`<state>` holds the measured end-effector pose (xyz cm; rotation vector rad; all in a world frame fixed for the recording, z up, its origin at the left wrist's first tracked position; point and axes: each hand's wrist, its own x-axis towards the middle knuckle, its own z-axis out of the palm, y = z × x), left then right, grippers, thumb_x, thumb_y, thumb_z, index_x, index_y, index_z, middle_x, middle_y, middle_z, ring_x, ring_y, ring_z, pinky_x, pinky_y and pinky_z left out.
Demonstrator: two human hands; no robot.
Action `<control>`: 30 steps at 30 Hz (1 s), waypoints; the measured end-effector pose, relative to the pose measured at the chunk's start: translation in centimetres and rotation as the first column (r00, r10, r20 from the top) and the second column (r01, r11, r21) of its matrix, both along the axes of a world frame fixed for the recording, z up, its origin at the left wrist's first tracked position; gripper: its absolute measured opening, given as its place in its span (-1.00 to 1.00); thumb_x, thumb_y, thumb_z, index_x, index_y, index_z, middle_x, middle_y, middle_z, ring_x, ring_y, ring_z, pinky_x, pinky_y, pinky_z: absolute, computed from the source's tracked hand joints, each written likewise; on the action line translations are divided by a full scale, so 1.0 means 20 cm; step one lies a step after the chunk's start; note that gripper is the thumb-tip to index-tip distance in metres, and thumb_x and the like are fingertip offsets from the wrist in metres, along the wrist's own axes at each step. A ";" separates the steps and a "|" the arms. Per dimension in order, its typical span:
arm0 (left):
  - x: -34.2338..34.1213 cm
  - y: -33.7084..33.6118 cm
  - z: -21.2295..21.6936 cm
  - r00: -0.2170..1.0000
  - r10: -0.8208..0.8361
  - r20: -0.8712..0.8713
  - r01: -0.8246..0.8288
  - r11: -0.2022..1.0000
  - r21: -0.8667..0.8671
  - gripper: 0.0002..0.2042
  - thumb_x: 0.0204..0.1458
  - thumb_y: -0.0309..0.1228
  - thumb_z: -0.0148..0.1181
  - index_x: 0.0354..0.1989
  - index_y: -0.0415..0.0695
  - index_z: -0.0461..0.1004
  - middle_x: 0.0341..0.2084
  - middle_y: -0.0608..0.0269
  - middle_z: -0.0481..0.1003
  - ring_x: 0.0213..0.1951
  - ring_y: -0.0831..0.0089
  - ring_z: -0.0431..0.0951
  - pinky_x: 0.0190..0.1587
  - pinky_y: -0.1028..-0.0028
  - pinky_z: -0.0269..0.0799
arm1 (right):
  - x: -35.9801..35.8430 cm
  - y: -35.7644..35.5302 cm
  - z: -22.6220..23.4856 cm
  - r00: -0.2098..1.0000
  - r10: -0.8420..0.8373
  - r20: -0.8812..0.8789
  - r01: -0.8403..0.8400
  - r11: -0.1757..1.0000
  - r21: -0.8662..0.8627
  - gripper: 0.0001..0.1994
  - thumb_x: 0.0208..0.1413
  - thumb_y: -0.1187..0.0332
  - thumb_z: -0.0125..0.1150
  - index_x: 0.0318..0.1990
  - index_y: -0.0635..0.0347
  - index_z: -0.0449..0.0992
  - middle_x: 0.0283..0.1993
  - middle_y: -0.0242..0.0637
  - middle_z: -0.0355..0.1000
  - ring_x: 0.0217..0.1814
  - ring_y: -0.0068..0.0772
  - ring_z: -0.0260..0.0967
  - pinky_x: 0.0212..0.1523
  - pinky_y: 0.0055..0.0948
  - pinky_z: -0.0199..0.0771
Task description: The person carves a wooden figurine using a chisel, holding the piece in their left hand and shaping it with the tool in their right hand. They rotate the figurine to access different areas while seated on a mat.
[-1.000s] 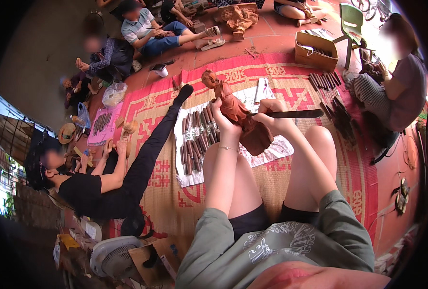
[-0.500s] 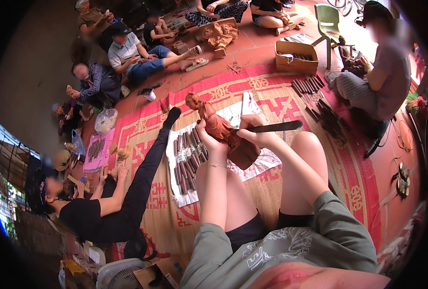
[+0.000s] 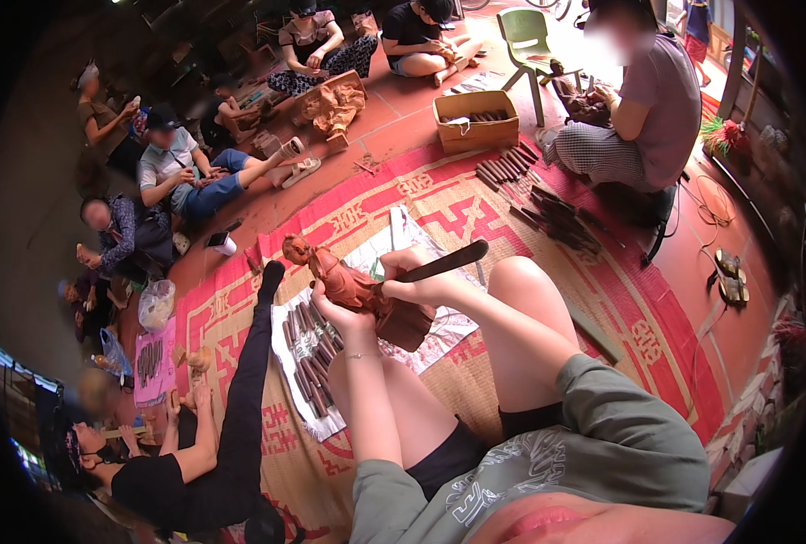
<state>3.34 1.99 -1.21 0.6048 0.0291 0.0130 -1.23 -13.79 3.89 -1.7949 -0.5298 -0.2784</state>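
Observation:
A reddish-brown carved wooden figurine (image 3: 353, 288) lies tilted above my lap, its head to the upper left and its blocky base toward my knees. My left hand (image 3: 347, 317) is wrapped round its side from below. In my right hand (image 3: 418, 279) is a carving tool with a long dark handle (image 3: 453, 259), which sticks out to the upper right. The tool's working end is hidden by my fingers and the figurine. Below my hands, several dark-handled carving tools (image 3: 310, 358) lie in rows on a white printed cloth (image 3: 448, 340).
A red and tan woven mat (image 3: 502, 363) covers the floor under me. More tools (image 3: 557, 218) lie to the right, near a cardboard box (image 3: 477, 136) and a green chair (image 3: 525, 41). One person (image 3: 643, 109) sits at the right, another (image 3: 172, 453) close at the left.
My view has turned, so the surroundings sit further left in the picture. The tool's handle points more steeply upward. Both hands keep their holds on the figurine and the tool.

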 end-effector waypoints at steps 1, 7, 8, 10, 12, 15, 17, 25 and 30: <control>-0.01 -0.01 0.01 1.000 0.009 -0.015 -0.009 1.000 -0.003 -0.60 -0.04 -0.05 -0.19 -0.32 -0.16 0.35 -0.53 0.18 0.41 -0.43 0.30 0.45 -0.32 0.32 0.39 | -0.01 0.01 0.01 1.000 0.005 -0.007 -0.005 1.000 0.000 -0.79 -0.25 0.38 0.12 -0.67 0.30 0.26 -0.75 -0.28 0.16 -0.67 -0.49 0.11 -0.62 -0.42 0.10; 0.02 0.00 -0.03 0.999 -0.010 0.037 0.009 0.999 0.037 -0.53 -0.04 0.01 -0.25 -0.34 -0.21 0.34 -0.55 0.08 0.42 -0.43 0.21 0.46 -0.31 0.28 0.39 | -0.03 -0.01 0.04 0.998 0.012 -0.067 -0.012 1.000 0.003 -0.79 -0.24 0.39 0.11 -0.67 0.32 0.24 -0.74 -0.27 0.16 -0.66 -0.48 0.12 -0.60 -0.42 0.12; 0.03 0.00 -0.04 0.998 0.003 0.062 -0.006 0.999 0.045 -0.53 -0.03 0.00 -0.26 -0.35 -0.22 0.34 -0.56 0.07 0.42 -0.44 0.21 0.45 -0.32 0.28 0.39 | -0.03 0.00 0.03 0.999 0.000 -0.049 -0.001 1.000 -0.011 -0.78 -0.24 0.39 0.11 -0.67 0.32 0.23 -0.74 -0.27 0.16 -0.66 -0.49 0.11 -0.60 -0.42 0.12; 0.05 -0.02 -0.06 0.999 0.038 0.010 -0.038 0.999 0.018 -0.53 -0.03 0.00 -0.26 -0.35 -0.24 0.34 -0.57 0.07 0.41 -0.44 0.21 0.45 -0.32 0.28 0.39 | -0.02 -0.01 0.02 1.000 -0.022 -0.014 0.022 0.999 -0.037 -0.78 -0.24 0.39 0.10 -0.68 0.33 0.22 -0.75 -0.27 0.15 -0.67 -0.50 0.09 -0.61 -0.42 0.10; 0.05 -0.02 -0.06 0.999 0.030 -0.023 -0.030 1.000 -0.002 -0.52 -0.02 0.00 -0.25 -0.35 -0.24 0.34 -0.57 0.07 0.41 -0.44 0.21 0.45 -0.34 0.28 0.40 | -0.01 -0.04 0.05 0.998 -0.002 -0.061 -0.004 0.993 -0.114 -0.77 -0.23 0.39 0.10 -0.68 0.32 0.21 -0.75 -0.28 0.14 -0.66 -0.51 0.09 -0.61 -0.42 0.09; 0.03 -0.01 -0.05 1.000 0.006 -0.013 -0.006 1.000 0.002 -0.52 -0.02 0.01 -0.25 -0.34 -0.24 0.34 -0.56 0.07 0.41 -0.44 0.20 0.44 -0.35 0.27 0.39 | -0.01 -0.07 0.05 0.985 -0.007 -0.173 -0.009 0.996 -0.090 -0.77 -0.23 0.40 0.10 -0.68 0.31 0.20 -0.74 -0.31 0.14 -0.64 -0.53 0.09 -0.60 -0.44 0.09; 0.04 0.00 -0.05 0.999 0.030 0.022 -0.030 1.000 0.003 -0.52 -0.03 0.00 -0.24 -0.36 -0.24 0.35 -0.57 0.06 0.41 -0.46 0.21 0.44 -0.37 0.28 0.39 | 0.00 -0.04 0.02 0.994 -0.003 -0.113 0.000 1.000 -0.024 -0.78 -0.23 0.40 0.11 -0.66 0.31 0.20 -0.73 -0.33 0.14 -0.63 -0.54 0.10 -0.60 -0.44 0.11; -0.03 -0.08 0.06 0.994 0.080 -0.081 -0.089 0.990 -0.112 -0.63 -0.06 -0.06 -0.08 -0.30 -0.14 0.35 -0.54 0.20 0.41 -0.46 0.30 0.44 -0.33 0.34 0.39 | 0.01 -0.07 0.00 0.983 0.025 -0.180 -0.021 1.000 0.021 -0.80 -0.24 0.44 0.12 -0.66 0.32 0.23 -0.74 -0.35 0.16 -0.66 -0.62 0.08 -0.64 -0.50 0.09; 0.01 -0.02 -0.06 1.000 0.028 -0.008 -0.029 0.993 -0.116 -0.69 -0.08 -0.13 0.01 -0.30 -0.11 0.37 -0.47 0.26 0.43 -0.41 0.36 0.46 -0.30 0.36 0.39 | 0.00 -0.03 0.02 0.988 0.036 -0.148 -0.050 0.995 -0.090 -0.87 -0.20 0.50 0.13 -0.62 0.28 0.29 -0.69 -0.46 0.23 -0.65 -0.73 0.16 -0.68 -0.64 0.09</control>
